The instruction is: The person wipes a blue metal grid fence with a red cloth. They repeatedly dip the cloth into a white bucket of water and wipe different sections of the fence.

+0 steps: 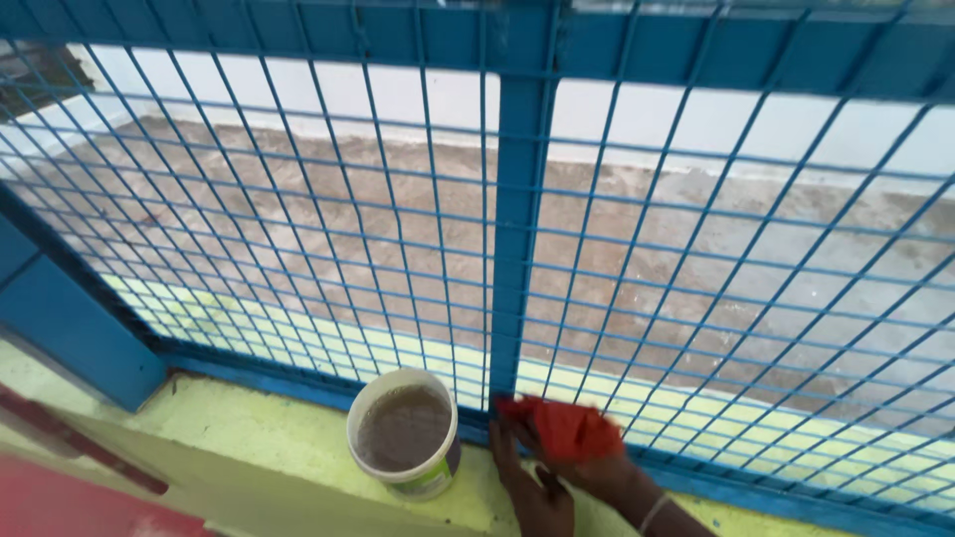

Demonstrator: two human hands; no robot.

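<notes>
Head view, looking down at a blue metal grille (298,219) with a thick blue upright post (519,199) in the middle and a blue bottom rail (259,378) along its foot.

Red cloth (563,430) bunched against the grille just right of the post's base, low at the bottom rail. Right hand (597,467) closed around that cloth from below and behind, fingers mostly hidden under the folds, a thin pale bangle (654,511) on the wrist. Left hand (532,487) just beside and left of it, fingers held together and stretched up toward the foot of the post, fingertips at or near the cloth's lower left edge; actual contact impossible to tell.

White bucket (404,434) standing upright on the pale yellow-green ledge (249,433), just left of the hands and close to the bottom rail, holding murky brown water. Apart from the left hand, not touching it.

Beyond the grille, a bare, dusty brown concrete floor (398,199) with a white wall (637,119) at its far edge. At lower left, a red surface (60,502) bordering the ledge.
</notes>
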